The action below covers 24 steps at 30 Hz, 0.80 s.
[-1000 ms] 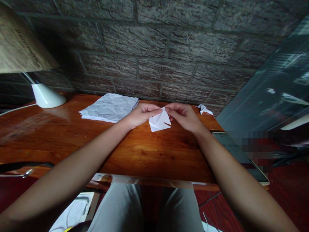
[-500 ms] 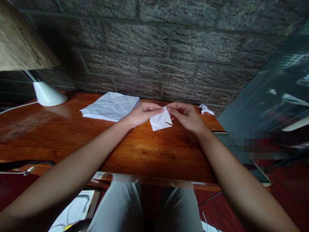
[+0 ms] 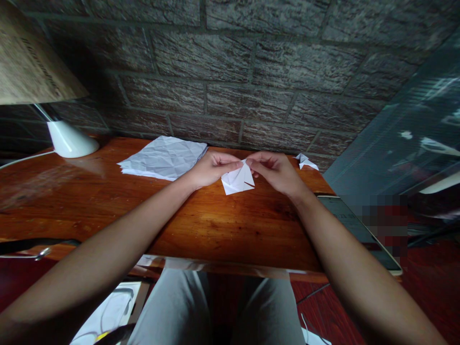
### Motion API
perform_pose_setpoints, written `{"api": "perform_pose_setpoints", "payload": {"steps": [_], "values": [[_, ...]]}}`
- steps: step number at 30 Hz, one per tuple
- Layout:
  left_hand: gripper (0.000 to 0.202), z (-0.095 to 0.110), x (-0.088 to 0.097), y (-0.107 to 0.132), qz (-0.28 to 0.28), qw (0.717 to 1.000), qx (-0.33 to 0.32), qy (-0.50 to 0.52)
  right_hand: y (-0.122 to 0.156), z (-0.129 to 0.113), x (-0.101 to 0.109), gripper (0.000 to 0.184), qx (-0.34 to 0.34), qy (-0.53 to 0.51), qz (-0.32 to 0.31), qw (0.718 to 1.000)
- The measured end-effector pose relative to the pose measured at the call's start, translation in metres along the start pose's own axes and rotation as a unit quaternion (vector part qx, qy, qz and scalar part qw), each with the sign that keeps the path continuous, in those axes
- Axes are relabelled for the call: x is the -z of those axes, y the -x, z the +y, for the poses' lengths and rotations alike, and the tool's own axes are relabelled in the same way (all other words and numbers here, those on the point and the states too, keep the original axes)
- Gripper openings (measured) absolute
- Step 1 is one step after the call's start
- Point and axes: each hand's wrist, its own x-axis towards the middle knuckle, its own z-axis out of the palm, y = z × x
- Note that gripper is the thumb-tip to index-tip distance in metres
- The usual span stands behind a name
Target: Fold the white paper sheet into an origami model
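Observation:
A small folded white paper (image 3: 237, 183), roughly square with a slit at its right side, is held just above the wooden table (image 3: 215, 235). My left hand (image 3: 214, 168) pinches its upper left part between thumb and fingers. At the top right corner my right hand (image 3: 275, 170) grips it the same way, thumb and forefinger pressed together. The fingers hide part of the upper edge. Beyond my left hand lies a stack of creased white sheets (image 3: 161, 157).
A lamp's white base (image 3: 70, 139) stands at the far left. Another folded paper piece (image 3: 306, 162) rests by the brick wall (image 3: 230, 103), right of my right hand. A tablet-like device (image 3: 359, 235) lies along the right edge.
The folded paper has shifted very slightly left and tilted a little between my fingers. Both hands keep their pinch in nearly the same place.

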Motion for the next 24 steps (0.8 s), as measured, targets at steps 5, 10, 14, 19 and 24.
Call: {"api": "perform_pose_setpoints", "payload": {"steps": [5, 10, 14, 19, 24], "values": [[0.04, 0.0, -0.001, 0.0, 0.005, 1.0, -0.002, -0.011, 0.0, 0.001, 0.0, 0.032, 0.009, 0.02, 0.015, 1.0], [0.04, 0.001, -0.003, 0.0, 0.009, 1.0, -0.006, -0.016, 0.0, 0.004, -0.004, 0.024, 0.027, 0.05, 0.051, 0.997], [0.038, 0.0, -0.006, -0.001, 0.018, 1.0, -0.003, 0.003, 0.0, 0.006, -0.009, 0.018, 0.032, 0.092, 0.093, 0.991], [0.036, 0.002, -0.008, -0.001, 0.015, 0.999, 0.014, 0.041, 0.0, 0.003, -0.01, 0.026, 0.025, 0.073, 0.092, 0.993], [0.035, 0.004, -0.009, 0.0, 0.016, 0.998, 0.018, 0.062, 0.0, -0.005, -0.006, 0.033, 0.01, 0.023, 0.058, 0.998]]}}
